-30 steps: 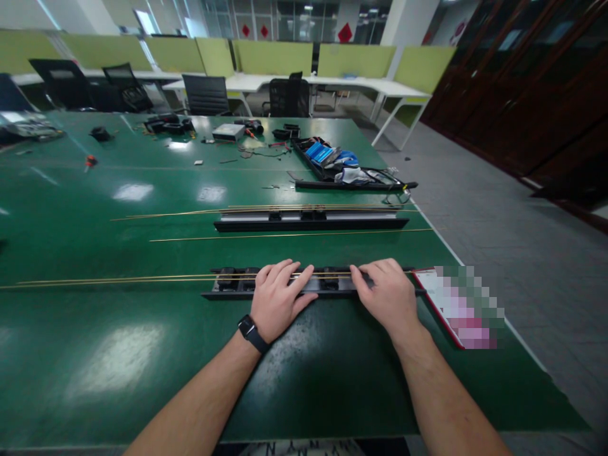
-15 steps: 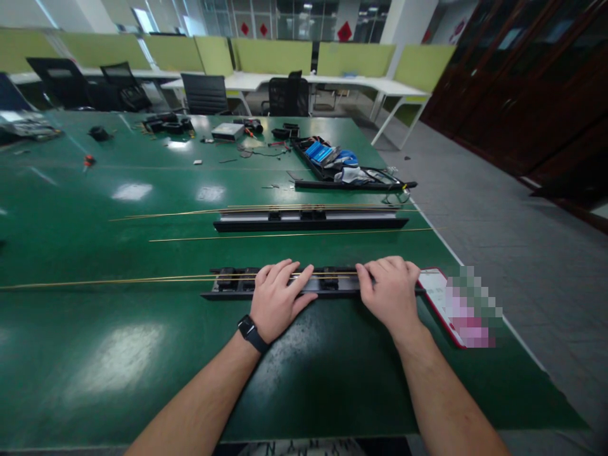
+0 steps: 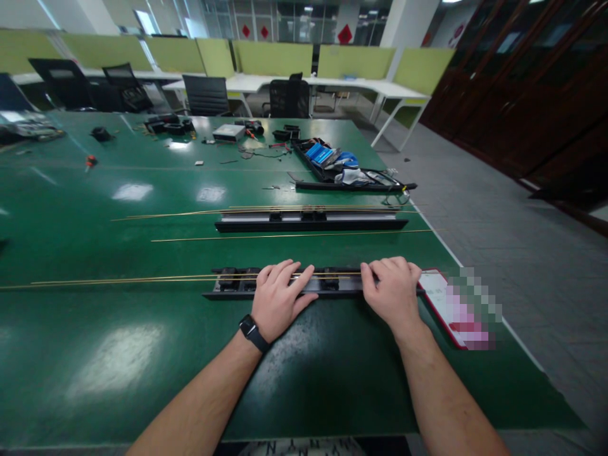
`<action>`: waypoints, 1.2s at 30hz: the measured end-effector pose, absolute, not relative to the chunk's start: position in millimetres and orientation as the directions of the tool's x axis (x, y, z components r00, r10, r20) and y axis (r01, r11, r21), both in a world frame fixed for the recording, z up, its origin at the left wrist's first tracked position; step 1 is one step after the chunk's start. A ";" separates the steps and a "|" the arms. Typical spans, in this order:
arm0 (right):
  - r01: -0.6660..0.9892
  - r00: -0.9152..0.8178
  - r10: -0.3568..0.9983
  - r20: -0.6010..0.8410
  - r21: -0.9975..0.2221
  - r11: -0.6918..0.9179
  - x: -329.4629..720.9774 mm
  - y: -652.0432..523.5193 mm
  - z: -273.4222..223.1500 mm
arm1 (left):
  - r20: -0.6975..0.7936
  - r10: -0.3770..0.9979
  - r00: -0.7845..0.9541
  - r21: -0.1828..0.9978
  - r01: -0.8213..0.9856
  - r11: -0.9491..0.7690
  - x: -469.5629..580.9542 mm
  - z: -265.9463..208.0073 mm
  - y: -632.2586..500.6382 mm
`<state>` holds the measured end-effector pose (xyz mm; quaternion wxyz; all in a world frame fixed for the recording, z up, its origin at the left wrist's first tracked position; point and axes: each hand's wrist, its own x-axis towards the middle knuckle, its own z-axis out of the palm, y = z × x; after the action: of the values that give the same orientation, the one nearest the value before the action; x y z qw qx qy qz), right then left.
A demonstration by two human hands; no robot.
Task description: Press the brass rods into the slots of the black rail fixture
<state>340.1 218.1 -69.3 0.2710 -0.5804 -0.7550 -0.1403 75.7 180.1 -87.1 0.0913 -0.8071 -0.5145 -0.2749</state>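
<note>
A long black channel [image 3: 285,294] with a grey inner face and dark blocks lies across the green table in front of me. Thin brass-coloured rods [image 3: 142,279] run along it and reach far out past its left end. My left hand [image 3: 280,297], wearing a black watch, rests on the channel's middle with fingers spread over the rods. At the channel's right part, my right hand [image 3: 392,288] is closed, thumb and fingers pinched on a rod. Its fingers hide the rod's right end.
Behind lies a second channel [image 3: 308,225] with rods on top, and a single rod [image 3: 285,236] in front of it. A red-edged phone-like slab [image 3: 439,297], partly blurred, is beside my right hand. Farther back are a black tray [image 3: 304,155] of cables and a white box [image 3: 228,132].
One rod has slid to the right, so its left end now shows on the table. My right hand has shifted slightly right, while my left hand stays in place.
</note>
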 end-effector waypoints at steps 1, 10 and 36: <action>0.955 -0.170 0.801 0.574 -0.103 0.277 341.2 218.4 -69.2 | 0.537 0.781 0.318 0.136 0.881 -0.453 75.7 -87.1 180.2; 0.924 -0.228 0.822 0.521 -0.149 0.351 332.0 215.8 -69.4 | 0.544 0.776 0.320 0.131 0.881 -0.455 75.7 -89.4 181.2; 0.953 -0.171 0.836 0.521 -0.129 0.275 339.8 218.3 -68.9 | 0.547 0.775 0.316 0.136 0.880 -0.455 75.8 -88.7 180.7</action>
<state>339.8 218.3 -68.9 0.2551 -0.5912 -0.7566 -0.1139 75.8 180.7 -88.7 0.0941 -0.8057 -0.5137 -0.2795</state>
